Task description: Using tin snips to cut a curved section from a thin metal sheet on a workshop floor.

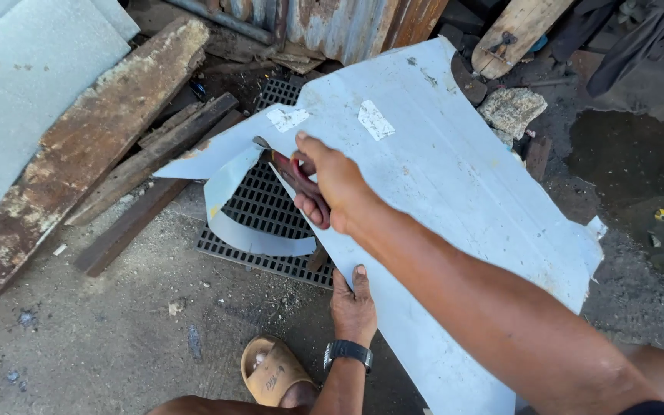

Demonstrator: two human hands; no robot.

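Right, here's a big pale blue-grey metal sheet (455, 177), thin and flat with a faint crease running down it and two torn white sticker patches near its top edge. It slants from the upper middle down toward the lower right, and its lower edge is cut off behind the forearm and the frame. The right hand (332, 180) is clamped around the red handles of a pair of snips (297, 180), fingers threaded through the loops; the blades are mostly hidden under the hand and the sheet's edge, so only a dark tip shows at the cut. A narrow strip (232, 223) of the same metal curls away from the cut in a loose loop, hanging over a black slotted grate (259, 204) on the ground. The left hand (353, 303), a dark watch (347, 351) on its wrist, grips the sheet's near edge lower down, thumb on top, fingers tucked underneath out of sight. The two hands are well apart along that edge. Below, a tan sandal (270, 373) on a foot, partly cut off by the frame. The ground is gritty concrete, dusty and stained. To the left lie rough, rust-streaked wooden planks (94, 138); rusty corrugated metal (347, 23) stands behind, and a lump of stone (510, 111) sits by the sheet's far corner.
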